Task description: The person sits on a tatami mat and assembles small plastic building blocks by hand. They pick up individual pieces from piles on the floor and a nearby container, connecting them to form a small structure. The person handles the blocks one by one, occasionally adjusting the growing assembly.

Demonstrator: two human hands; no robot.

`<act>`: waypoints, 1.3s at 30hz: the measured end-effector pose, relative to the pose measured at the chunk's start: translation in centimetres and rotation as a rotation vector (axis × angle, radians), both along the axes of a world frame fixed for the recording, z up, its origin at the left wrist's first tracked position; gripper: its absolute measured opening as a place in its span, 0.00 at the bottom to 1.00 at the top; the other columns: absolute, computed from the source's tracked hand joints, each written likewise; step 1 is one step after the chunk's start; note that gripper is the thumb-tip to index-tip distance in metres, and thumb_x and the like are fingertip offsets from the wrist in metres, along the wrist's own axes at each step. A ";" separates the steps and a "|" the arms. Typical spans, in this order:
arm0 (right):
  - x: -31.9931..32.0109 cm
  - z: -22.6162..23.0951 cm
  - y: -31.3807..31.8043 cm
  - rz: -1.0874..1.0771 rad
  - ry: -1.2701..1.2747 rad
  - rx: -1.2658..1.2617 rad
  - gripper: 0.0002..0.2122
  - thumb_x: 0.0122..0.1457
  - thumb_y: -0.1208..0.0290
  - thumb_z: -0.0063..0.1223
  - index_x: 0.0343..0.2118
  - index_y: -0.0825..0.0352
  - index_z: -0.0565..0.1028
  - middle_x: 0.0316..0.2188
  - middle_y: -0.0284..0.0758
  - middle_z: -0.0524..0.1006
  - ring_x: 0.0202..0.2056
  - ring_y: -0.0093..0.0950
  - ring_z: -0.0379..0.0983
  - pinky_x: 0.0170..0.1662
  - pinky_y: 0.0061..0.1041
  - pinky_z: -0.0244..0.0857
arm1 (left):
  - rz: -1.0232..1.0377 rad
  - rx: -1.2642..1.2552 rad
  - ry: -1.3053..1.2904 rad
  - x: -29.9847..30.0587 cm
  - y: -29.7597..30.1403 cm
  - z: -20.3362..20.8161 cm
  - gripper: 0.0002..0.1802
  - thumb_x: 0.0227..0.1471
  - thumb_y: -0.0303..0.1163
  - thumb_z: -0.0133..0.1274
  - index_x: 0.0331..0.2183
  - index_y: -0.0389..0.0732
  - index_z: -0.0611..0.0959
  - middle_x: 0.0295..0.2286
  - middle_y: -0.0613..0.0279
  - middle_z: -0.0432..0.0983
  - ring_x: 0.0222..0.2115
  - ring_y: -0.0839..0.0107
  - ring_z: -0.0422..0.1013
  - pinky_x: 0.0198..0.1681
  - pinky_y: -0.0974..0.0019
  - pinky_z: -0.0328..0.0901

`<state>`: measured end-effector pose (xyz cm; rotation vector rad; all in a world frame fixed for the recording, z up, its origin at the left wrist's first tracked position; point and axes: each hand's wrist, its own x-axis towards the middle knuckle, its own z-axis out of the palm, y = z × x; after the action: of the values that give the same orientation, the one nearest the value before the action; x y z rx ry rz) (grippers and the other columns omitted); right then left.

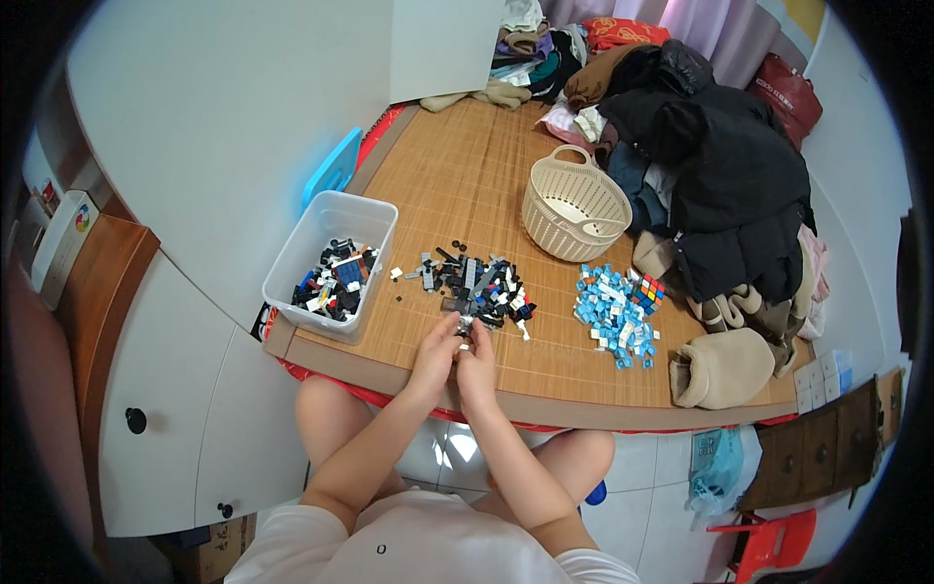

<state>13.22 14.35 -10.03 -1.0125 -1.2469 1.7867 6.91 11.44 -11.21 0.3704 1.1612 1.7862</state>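
Observation:
Close to the near edge of the mat, my left hand (437, 352) and my right hand (478, 368) come together, fingers closed around a small grey toy brick piece (466, 320). Fingers cover most of it, so its exact shape cannot be made out. Just beyond my fingertips lies a loose pile of black, grey, white and blue toy bricks (474, 276). To the left stands a clear plastic bin (369, 234) with more bricks in it, a dark blue piece (349, 273) among them.
A beige woven-look basket (576, 209) stands beyond the bricks. To its right are blue-and-white small tiles (615, 321), a colour cube puzzle (647, 293), and heaped clothes with a black jacket (730, 185). A blue lid (333, 165) leans behind the bin.

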 end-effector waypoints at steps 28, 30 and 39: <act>0.2 -0.9 -0.6 -0.137 0.208 -0.003 0.27 0.51 0.87 0.31 0.58 0.71 0.51 0.57 0.44 0.54 0.58 0.31 0.50 0.60 0.26 0.43 | 0.074 0.112 -0.030 1.4 -0.2 -0.4 0.20 0.52 0.23 0.39 0.48 0.32 0.67 0.46 0.55 0.65 0.50 0.70 0.60 0.54 0.69 0.54; 0.3 -1.0 -0.5 -0.133 0.199 -0.016 0.25 0.52 0.87 0.31 0.56 0.72 0.54 0.56 0.43 0.56 0.57 0.31 0.53 0.59 0.25 0.46 | 0.051 0.114 -0.025 1.4 -0.2 -0.4 0.20 0.52 0.22 0.39 0.48 0.32 0.67 0.46 0.56 0.65 0.49 0.71 0.60 0.53 0.70 0.55; 0.6 -0.4 -0.4 -0.088 0.179 -0.026 0.21 0.56 0.86 0.30 0.55 0.73 0.57 0.53 0.42 0.61 0.54 0.29 0.58 0.55 0.23 0.52 | 0.005 0.133 0.013 1.4 -0.1 -0.8 0.20 0.53 0.23 0.38 0.49 0.31 0.66 0.47 0.55 0.64 0.51 0.70 0.59 0.54 0.70 0.54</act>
<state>13.81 13.91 -10.42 -0.8861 -1.0563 1.7865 8.36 11.31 -11.97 0.4581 1.0559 1.8736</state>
